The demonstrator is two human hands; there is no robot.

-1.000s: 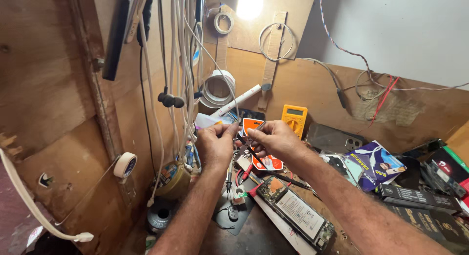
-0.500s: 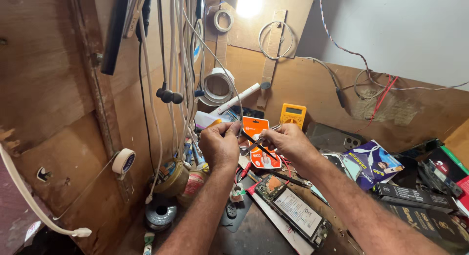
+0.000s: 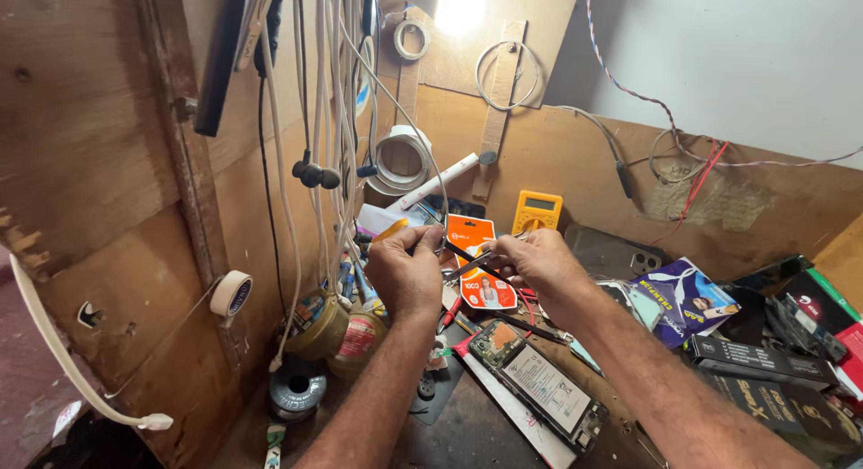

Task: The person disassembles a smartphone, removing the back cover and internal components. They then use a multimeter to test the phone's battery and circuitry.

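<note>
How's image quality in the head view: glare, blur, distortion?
Head view: a bare lamp at top centre blows out to white, with warm light over the wooden wall; both hands, left hand and right hand, are evenly lit and sharp, as is the opened phone; wide-angle stretch bends the frame edges; the bottom left corner falls into shadow.

Access from the left is obstructed by hanging cables (image 3: 315, 119) and two jars (image 3: 337, 330). The near centre is occupied by an opened phone (image 3: 538, 385). To the right, boxes (image 3: 764, 361) crowd the bench. Free passage remains above, toward the far wall.
</note>
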